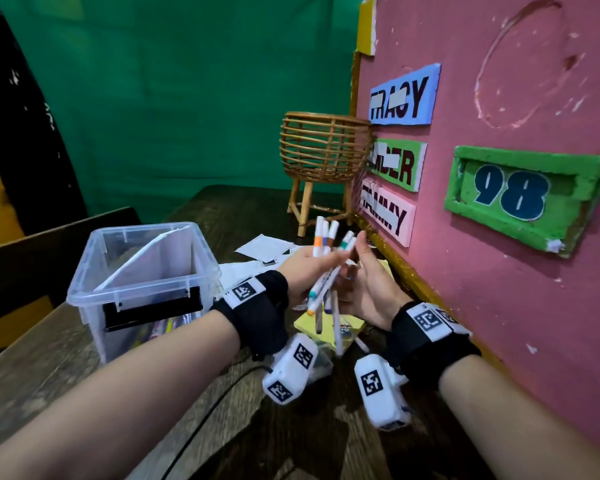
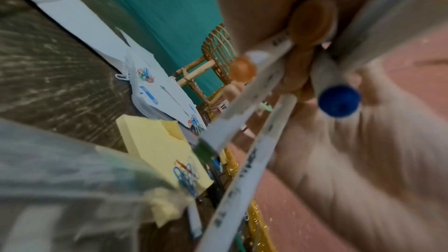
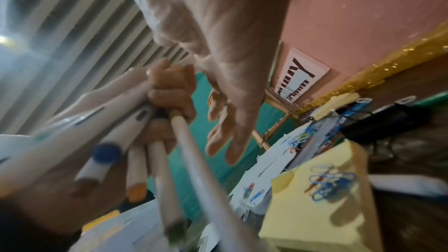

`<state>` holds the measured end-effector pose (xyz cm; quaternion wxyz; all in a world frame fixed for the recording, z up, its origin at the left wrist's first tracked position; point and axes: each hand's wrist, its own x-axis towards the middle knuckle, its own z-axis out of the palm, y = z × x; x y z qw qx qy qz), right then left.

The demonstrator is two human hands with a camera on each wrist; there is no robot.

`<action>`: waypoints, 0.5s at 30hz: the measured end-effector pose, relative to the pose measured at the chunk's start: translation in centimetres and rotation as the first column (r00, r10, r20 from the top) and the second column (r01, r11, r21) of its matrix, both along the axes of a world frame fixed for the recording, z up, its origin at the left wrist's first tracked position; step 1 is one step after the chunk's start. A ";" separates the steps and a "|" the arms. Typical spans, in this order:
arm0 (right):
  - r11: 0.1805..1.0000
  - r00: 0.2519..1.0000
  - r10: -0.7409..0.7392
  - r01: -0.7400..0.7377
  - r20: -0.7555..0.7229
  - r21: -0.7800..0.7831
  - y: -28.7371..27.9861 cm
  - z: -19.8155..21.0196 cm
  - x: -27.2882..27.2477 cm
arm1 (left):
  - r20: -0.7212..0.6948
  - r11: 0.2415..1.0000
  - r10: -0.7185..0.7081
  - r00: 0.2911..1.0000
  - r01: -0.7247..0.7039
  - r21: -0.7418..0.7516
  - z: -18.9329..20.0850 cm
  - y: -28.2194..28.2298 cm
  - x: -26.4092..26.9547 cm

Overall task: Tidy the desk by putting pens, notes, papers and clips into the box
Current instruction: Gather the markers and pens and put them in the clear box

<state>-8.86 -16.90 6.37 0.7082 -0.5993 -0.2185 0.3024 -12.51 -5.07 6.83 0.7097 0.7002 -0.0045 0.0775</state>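
Note:
My left hand (image 1: 309, 268) grips a fanned bundle of white markers (image 1: 326, 251) with coloured caps, held above the desk. Its curled fingers (image 3: 169, 93) wrap the marker shafts (image 3: 135, 122). My right hand (image 1: 364, 271) stands beside the bundle with straight fingers (image 3: 230, 125), its fingertips near the marker tops and nothing in it. The clear plastic box (image 1: 142, 271) stands open to the left, a white sheet leaning inside. Under the hands lies a yellow sticky-note pad (image 2: 155, 141) with coloured clips (image 2: 185, 171) on it. White papers (image 1: 264, 247) with more clips (image 2: 145, 74) lie behind.
A pink board (image 1: 499, 237) with name labels walls off the right side, close to my right hand. A wicker basket stand (image 1: 323, 150) stands at the back. A black cable (image 1: 205, 427) crosses the wooden desk (image 1: 49, 375) in front. One loose marker (image 1: 361, 344) lies by the pad.

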 end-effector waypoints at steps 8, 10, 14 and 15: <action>0.958 0.980 0.199 -0.195 -0.001 -0.210 0.0 -0.5 -1.4 | 0.039 0.974 0.133 0.990 -0.123 -0.189 0.4 0.1 0.6; 0.944 0.993 0.110 -0.096 0.028 -0.317 0.3 -0.5 -1.2 | 0.054 0.969 0.147 0.988 -0.132 -0.210 0.2 0.0 0.6; 0.913 0.984 -0.031 0.099 0.174 -0.395 1.2 -1.2 -0.6 | 0.105 0.963 0.155 0.982 -0.127 -0.237 0.2 -0.3 0.9; 0.906 0.977 -0.051 0.132 0.206 -0.402 1.3 -1.3 -0.5 | 0.115 0.964 0.144 0.983 -0.113 -0.240 0.4 -0.4 1.0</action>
